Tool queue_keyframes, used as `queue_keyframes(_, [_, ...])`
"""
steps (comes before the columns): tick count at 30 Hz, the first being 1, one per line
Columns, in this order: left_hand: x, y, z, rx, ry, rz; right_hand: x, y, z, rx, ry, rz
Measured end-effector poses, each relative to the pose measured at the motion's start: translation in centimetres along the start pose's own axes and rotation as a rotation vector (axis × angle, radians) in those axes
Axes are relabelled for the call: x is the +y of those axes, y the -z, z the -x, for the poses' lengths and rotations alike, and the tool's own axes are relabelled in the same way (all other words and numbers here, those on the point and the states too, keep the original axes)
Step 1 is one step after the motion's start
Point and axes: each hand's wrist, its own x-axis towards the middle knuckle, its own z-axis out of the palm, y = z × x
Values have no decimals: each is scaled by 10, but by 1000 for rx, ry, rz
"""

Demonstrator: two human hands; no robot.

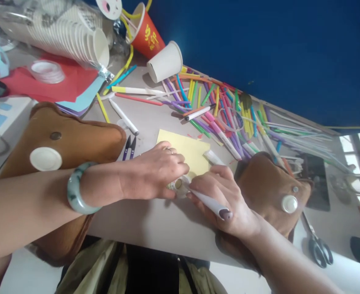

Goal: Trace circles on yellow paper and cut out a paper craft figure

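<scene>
Where the hands meet: left hand and right hand, close together at the centre of the frame.
Small round item: centre of the frame, between the hands; pale, tan in the middle.
Left fingers: curled and closed around the item; exact contact partly hidden.
Right fingers: pressed together about a white marker, its dark end toward the lower right, its other end near the item.
Yellow sheet: on the tabletop, just above the hands; a short white cylinder at its right edge.
Left wrist: pale green bangle.
Brown cushion: left of the frame, partly behind the left forearm.
Cutting tools: snips left of the sheet; scissors, lower right.
Upper middle: white paper cup, tipped over.
</scene>
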Motion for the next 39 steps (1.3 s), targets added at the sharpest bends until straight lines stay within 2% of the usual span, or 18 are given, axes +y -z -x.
queue_keyframes(9, [4,6,-2,-41,8,-21,-3,-4,-7,-38,65,118])
queue_keyframes(15, [3,4,-2,-11,7,-12,-6,-5,-8,-67,39,123])
queue_keyframes(20, [0,-1,-1,45,-12,-12,-1,-8,-7,-100,-44,14])
queue_keyframes(25, [1,2,-1,18,12,13,-1,-6,-10,-92,-145,-126])
queue_keyframes(33, [2,3,-2,-4,54,8,1,-9,-6,-74,-402,-331])
queue_keyframes(39, [2,4,-3,-31,70,27,0,-7,-3,9,-410,-350])
